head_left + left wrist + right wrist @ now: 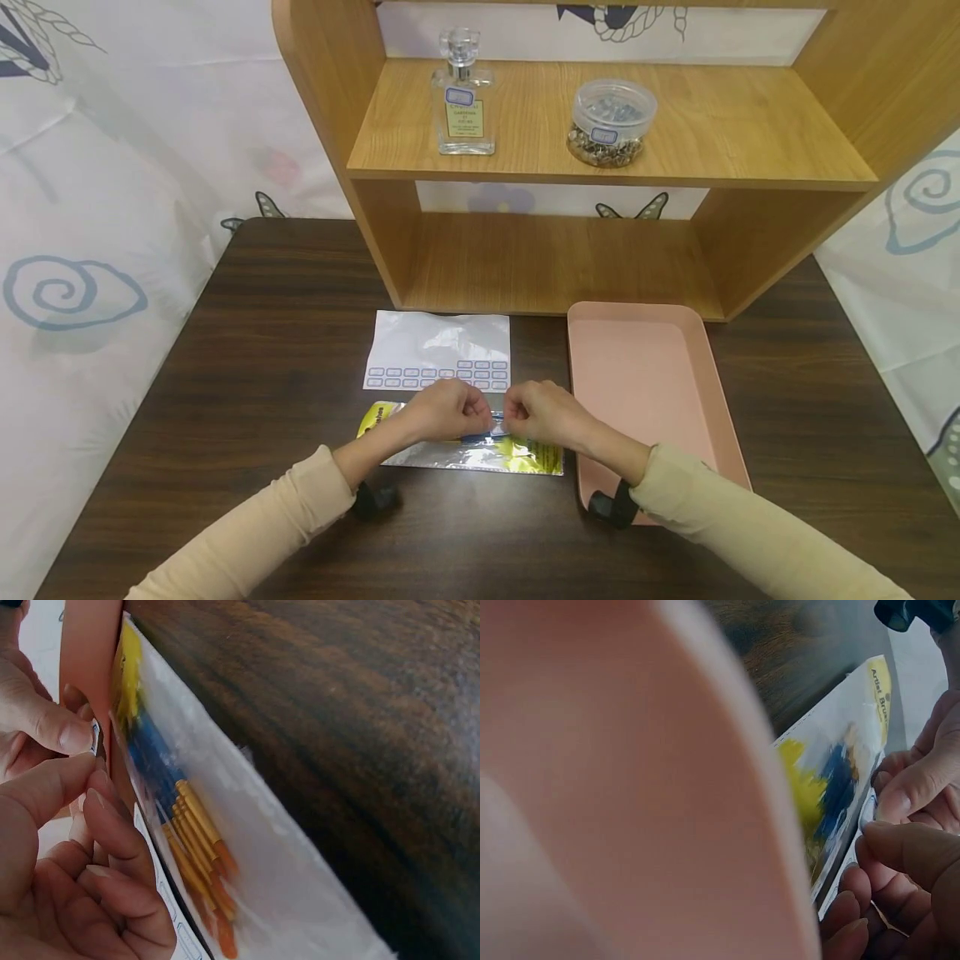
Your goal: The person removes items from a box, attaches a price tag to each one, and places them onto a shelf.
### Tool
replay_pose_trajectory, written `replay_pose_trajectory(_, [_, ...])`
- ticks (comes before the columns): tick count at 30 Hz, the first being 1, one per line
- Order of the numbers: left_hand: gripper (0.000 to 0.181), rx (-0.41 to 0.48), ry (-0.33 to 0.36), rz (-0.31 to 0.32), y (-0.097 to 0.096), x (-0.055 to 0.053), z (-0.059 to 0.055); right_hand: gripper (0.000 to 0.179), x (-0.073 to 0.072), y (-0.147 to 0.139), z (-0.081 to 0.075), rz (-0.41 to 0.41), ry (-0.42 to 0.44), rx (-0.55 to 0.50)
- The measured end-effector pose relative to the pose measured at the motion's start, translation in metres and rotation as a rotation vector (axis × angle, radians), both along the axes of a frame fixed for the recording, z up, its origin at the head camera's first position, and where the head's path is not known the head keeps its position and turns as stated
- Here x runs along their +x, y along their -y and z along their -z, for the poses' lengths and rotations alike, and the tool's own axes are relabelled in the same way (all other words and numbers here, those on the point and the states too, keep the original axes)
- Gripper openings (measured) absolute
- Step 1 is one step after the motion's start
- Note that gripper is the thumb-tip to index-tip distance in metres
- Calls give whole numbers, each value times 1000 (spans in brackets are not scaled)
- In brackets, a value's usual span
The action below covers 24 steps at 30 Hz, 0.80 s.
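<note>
A small white label sticker with a blue border (95, 738) is held between both hands. My left hand (450, 410) pinches one end between thumb and forefinger. From the other side, the fingertips of my right hand (546, 412) pinch the opposite end. Right below them, a clear packet of artist brushes (435, 454) lies flat on the table, with yellow and blue printing. Orange and gold brush parts (199, 832) show through its plastic in the left wrist view. Just behind the packet is a white sheet (438, 337) with rows of similar labels along its near edge.
A pink tray (712, 392) lies to the right, partly under my right forearm. At the back stands a wooden shelf (540, 250). Its upper board bears a glass perfume bottle (465, 117) and a round clear jar (609, 125), both with labels stuck on.
</note>
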<state>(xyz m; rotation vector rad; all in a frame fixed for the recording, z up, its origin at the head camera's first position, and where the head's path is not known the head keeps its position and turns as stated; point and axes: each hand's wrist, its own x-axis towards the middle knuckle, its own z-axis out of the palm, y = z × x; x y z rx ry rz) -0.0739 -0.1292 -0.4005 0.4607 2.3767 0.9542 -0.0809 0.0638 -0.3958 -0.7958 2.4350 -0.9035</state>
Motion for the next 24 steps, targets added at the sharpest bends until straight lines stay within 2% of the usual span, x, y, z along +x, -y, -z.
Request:
replay_pose_trajectory(8, [9, -58, -82, 8, -3, 1, 4, 16, 0, 1, 1, -25, -33, 67])
replay_pose_trajectory(16, [10, -117, -102, 0, -6, 1, 7, 16, 0, 2, 2, -32, -29, 93])
replay_pose_trajectory(24, [9, -136, -118, -7, -7, 2, 9, 18, 0, 3, 6, -25, -29, 100])
